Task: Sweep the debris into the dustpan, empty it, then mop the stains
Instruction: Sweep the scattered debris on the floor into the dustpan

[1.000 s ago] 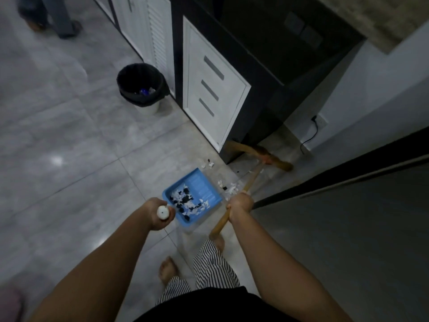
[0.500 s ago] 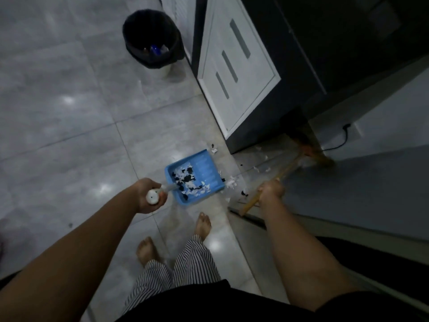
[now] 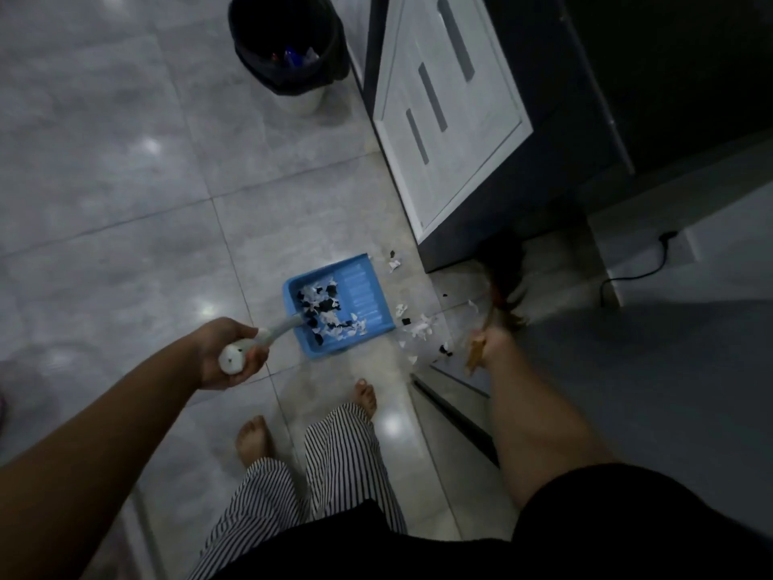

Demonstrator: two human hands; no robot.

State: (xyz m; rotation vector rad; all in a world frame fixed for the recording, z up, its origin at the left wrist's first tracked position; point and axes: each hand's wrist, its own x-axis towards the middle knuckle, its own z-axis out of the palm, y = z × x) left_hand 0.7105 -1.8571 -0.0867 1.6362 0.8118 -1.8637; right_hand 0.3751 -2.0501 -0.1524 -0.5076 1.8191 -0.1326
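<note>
A blue dustpan [image 3: 364, 286] rests on the grey tile floor and holds several black and white paper scraps. My left hand [image 3: 226, 349] grips its pale handle. My right hand [image 3: 491, 343] is closed on the wooden broom stick [image 3: 477, 355]. The dark, blurred broom head [image 3: 508, 282] lies at the foot of the cabinet, to the right of the pan. Loose scraps [image 3: 420, 328] lie on the floor between the pan's right lip and the broom, and a few more scraps [image 3: 394, 261] lie near the pan's far corner.
A bin with a black liner [image 3: 288, 48] stands at the back beside a white cabinet door [image 3: 443, 119] set in a dark unit. A black cable [image 3: 636, 270] runs along the wall on the right. My bare feet [image 3: 364, 397] stand just behind the pan.
The view tilted down and drew closer. The broom head swept in from the far right toward the dustpan, and my right hand moved nearer the pan. The dustpan stayed put.
</note>
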